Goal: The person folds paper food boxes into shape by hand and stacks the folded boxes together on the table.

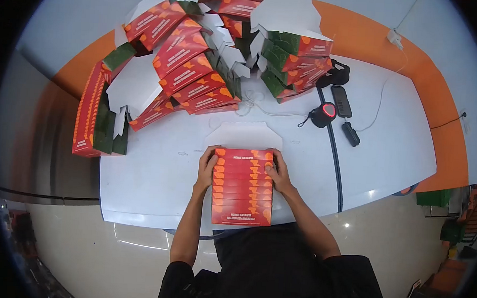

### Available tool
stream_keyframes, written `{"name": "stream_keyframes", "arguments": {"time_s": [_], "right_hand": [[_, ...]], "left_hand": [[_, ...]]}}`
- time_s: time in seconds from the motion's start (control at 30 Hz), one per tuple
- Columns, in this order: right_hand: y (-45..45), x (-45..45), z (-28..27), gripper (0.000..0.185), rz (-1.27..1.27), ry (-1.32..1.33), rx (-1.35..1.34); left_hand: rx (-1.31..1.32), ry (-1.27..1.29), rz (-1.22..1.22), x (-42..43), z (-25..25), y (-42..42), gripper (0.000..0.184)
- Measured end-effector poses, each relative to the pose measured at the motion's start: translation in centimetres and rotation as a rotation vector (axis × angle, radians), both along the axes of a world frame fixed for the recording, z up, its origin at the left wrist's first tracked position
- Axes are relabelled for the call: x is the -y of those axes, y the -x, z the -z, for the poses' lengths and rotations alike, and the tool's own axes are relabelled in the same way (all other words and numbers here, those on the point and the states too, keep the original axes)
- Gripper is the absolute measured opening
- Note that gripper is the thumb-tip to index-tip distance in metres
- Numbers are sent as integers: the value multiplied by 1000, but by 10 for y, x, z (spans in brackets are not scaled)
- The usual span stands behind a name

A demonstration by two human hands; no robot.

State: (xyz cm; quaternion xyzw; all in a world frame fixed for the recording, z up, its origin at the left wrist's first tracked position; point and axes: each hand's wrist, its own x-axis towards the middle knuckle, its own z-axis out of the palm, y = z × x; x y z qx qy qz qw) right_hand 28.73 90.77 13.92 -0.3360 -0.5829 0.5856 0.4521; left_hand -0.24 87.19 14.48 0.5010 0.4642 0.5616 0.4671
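A stack of nested red cardboard boxes [242, 206] with orange patches and white lettering lies in front of me at the table's near edge. At its far left corner, my left hand [208, 166] is closed around the side. My right hand [279, 172] grips the opposite side, with the thumb on the printed face. A white cardboard flap [245, 132] spreads out flat beyond the far end of the stack. The undersides of the boxes and some of my fingertips are hidden.
Piles of similar red and green boxes [186, 70] fill the back left of the white table [150, 182]. More boxes [297, 66] stand at back centre. To the right are a black round speaker [322, 115], a phone [342, 101], a small black device [351, 134] and cables.
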Motion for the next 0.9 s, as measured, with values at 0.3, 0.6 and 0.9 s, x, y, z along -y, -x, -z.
{"name": "stream_keyframes", "arguments": {"time_s": [0.3,0.6,0.9], "right_hand": [[3,-3,-1,49,23,-20,-1],[-9,-9,4,56,-36,-86,118],[-66,-201,-235,55,464,-797,439]], "left_hand": [[73,68,-83,-1,9,-4,19],[-66,71,-35,0,9,6,33],[-1017,83,-263,73,-147,-92,78]]}}
